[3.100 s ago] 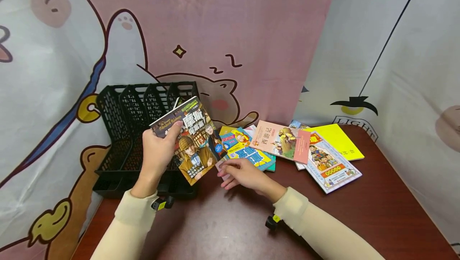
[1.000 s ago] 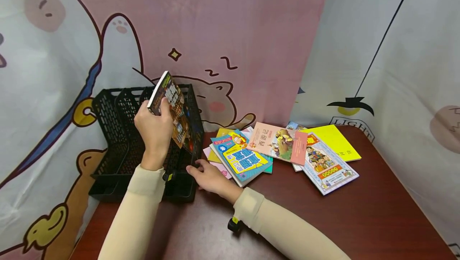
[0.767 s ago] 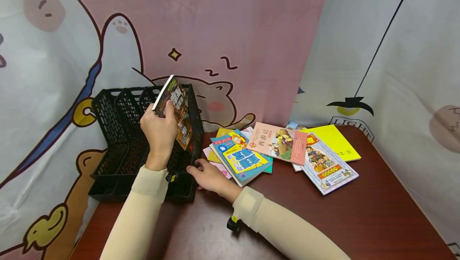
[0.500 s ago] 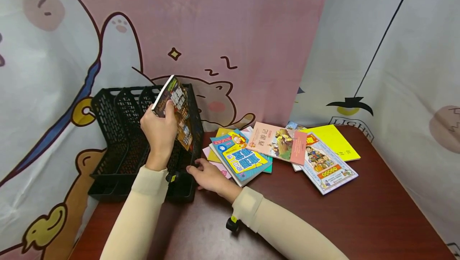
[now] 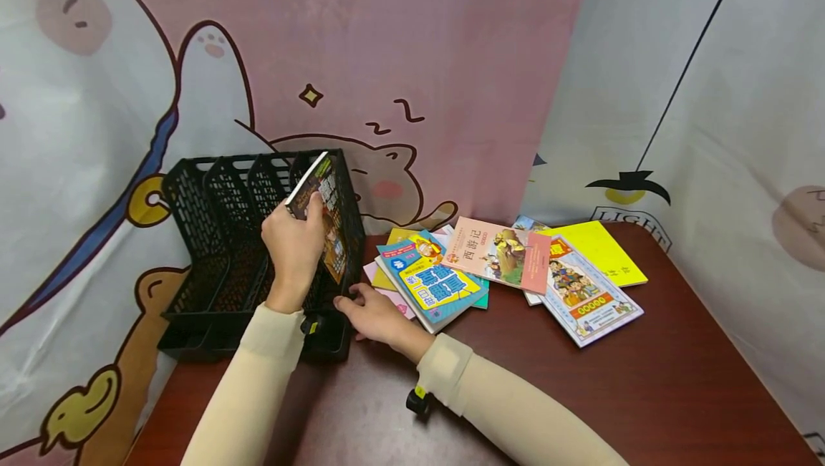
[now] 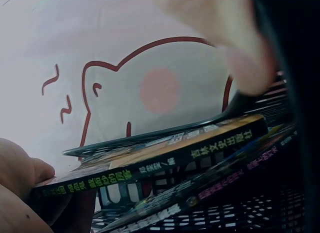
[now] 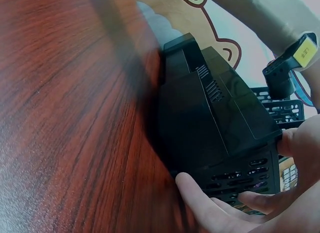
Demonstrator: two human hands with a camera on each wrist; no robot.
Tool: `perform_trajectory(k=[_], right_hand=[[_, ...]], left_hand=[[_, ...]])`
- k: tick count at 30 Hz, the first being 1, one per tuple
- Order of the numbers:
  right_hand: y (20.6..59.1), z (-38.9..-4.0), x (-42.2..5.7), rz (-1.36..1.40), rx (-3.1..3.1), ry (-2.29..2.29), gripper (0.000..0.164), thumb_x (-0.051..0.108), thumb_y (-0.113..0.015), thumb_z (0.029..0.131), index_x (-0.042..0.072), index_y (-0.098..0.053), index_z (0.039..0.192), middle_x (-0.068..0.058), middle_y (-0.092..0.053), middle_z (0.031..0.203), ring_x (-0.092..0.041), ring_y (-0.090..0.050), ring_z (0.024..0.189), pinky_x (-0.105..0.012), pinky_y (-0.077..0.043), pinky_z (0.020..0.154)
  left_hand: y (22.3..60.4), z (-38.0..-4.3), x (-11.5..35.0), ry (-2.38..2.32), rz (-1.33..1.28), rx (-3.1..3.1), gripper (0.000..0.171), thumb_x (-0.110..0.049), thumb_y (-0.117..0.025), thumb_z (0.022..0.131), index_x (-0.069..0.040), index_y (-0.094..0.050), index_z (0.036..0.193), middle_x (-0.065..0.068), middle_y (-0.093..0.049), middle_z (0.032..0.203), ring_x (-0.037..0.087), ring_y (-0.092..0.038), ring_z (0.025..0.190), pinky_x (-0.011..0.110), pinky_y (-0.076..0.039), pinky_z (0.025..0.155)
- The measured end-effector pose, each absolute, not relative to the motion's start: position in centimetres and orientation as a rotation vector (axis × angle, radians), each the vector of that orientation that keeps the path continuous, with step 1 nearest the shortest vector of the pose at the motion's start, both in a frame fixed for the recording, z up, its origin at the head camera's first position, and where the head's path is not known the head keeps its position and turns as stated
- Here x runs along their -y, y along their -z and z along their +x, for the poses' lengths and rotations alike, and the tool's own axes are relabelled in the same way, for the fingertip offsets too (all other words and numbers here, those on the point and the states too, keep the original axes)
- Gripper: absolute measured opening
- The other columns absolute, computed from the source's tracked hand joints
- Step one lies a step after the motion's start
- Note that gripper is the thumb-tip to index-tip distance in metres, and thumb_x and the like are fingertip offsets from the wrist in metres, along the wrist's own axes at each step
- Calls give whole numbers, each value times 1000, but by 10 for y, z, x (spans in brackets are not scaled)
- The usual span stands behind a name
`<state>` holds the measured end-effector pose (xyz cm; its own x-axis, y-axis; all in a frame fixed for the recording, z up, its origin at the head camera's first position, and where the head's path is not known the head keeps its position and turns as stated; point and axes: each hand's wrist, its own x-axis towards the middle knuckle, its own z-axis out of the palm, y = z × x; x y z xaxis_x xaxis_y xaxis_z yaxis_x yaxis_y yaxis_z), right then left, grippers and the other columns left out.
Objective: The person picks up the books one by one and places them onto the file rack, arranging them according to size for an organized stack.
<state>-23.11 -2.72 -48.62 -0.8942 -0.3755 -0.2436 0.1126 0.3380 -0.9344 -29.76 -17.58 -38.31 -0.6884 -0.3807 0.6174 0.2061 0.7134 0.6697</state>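
Note:
My left hand (image 5: 293, 251) pinches a dark-covered paperback book (image 5: 330, 215) by its spine side, thumb on the front cover. The book stands slightly tilted inside the rightmost compartment of a black file rack (image 5: 193, 237). In the left wrist view its black spine (image 6: 150, 168) has green lettering, and another dark book (image 6: 225, 185) lies beside it in the rack. My right hand (image 5: 380, 316) holds the rack's right front corner. In the right wrist view its thumb is at the wall's front edge and its fingers (image 7: 197, 195) lie against the perforated outer side.
Right of the rack lie overlapping books: a blue one (image 5: 432, 280), a pink one (image 5: 496, 255), a white-bordered one (image 5: 593, 290) and a yellow one (image 5: 599, 251). They rest on a dark red wooden table (image 5: 515, 380). A printed cloth (image 5: 419, 36) hangs behind.
My left hand has carried the book from in front of the rack into its right compartment, then lower and rightward. My right hand has moved left to the rack's corner and stayed there.

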Motion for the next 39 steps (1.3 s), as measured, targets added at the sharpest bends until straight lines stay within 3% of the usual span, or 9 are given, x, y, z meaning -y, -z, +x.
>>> perform_trajectory(k=[5, 15, 21, 24, 26, 29, 32, 35, 39], right_hand=[[486, -232, 27, -246, -2176, 1590, 68, 55, -63, 108, 10, -54, 157, -20, -68, 145, -26, -77, 95, -46, -68, 79], [487, -234, 23, -244, -2179, 1541, 75, 61, -62, 107, 11, -50, 161, -16, -69, 145, -28, -79, 94, -44, -67, 82], [487, -235, 24, -247, -2170, 1550, 73, 59, -62, 107, 10, -51, 160, -16, -71, 142, -27, -78, 94, -47, -67, 82], [488, -236, 24, -245, -2174, 1551, 72, 59, -61, 107, 10, -52, 159, -15, -71, 142, -27, -78, 93, -46, -67, 80], [488, -236, 24, -247, -2185, 1547, 72, 60, -60, 108, 10, -52, 159, -15, -71, 142, -27, -79, 90, -43, -67, 78], [488, -236, 24, -253, -2214, 1530, 70, 61, -58, 108, 12, -53, 158, -12, -72, 139, -28, -80, 84, -38, -64, 71], [487, -236, 23, -262, -2251, 1511, 70, 62, -57, 108, 13, -54, 157, -11, -74, 131, -30, -80, 78, -34, -59, 66], [487, -236, 21, -290, -2242, 1512, 71, 62, -56, 109, 12, -53, 159, -11, -74, 129, -29, -80, 81, -35, -61, 68], [487, -237, 14, -353, -2144, 1540, 71, 55, -57, 113, 9, -46, 165, -16, -71, 142, -30, -81, 94, -44, -68, 81]], left_hand=[[389, -303, 171, 931, 134, 2148, 46, -40, -70, 107, 0, -75, 86, 20, -73, 73, 38, -62, 62, 42, -40, 61], [408, -311, 162, 878, 125, 2294, 47, -37, -63, 110, -9, -55, 72, 18, -62, 69, 43, -59, 62, 50, -43, 60], [413, -312, 161, 890, 75, 2355, 38, -28, -61, 109, -6, -63, 79, 24, -73, 85, 51, -69, 82, 62, -52, 74], [414, -311, 161, 899, 54, 2396, 32, -26, -59, 111, -1, -72, 94, 28, -77, 95, 55, -71, 96, 67, -55, 84], [414, -309, 162, 910, 48, 2426, 31, -26, -58, 112, -1, -75, 116, 29, -79, 109, 56, -72, 106, 70, -56, 92], [409, -303, 162, 925, 15, 2472, 43, -29, -55, 114, -6, -66, 149, 30, -75, 133, 55, -72, 117, 71, -55, 101], [400, -294, 160, 912, -41, 2487, 52, -30, -54, 115, -6, -55, 161, 29, -68, 148, 53, -70, 126, 70, -54, 107], [388, -281, 156, 859, -83, 2442, 49, -29, -56, 115, -4, -59, 157, 26, -69, 149, 50, -73, 119, 68, -57, 102], [372, -262, 149, 820, -133, 2355, 39, -30, -59, 114, -7, -74, 142, 18, -78, 136, 41, -75, 82, 59, -60, 73]])
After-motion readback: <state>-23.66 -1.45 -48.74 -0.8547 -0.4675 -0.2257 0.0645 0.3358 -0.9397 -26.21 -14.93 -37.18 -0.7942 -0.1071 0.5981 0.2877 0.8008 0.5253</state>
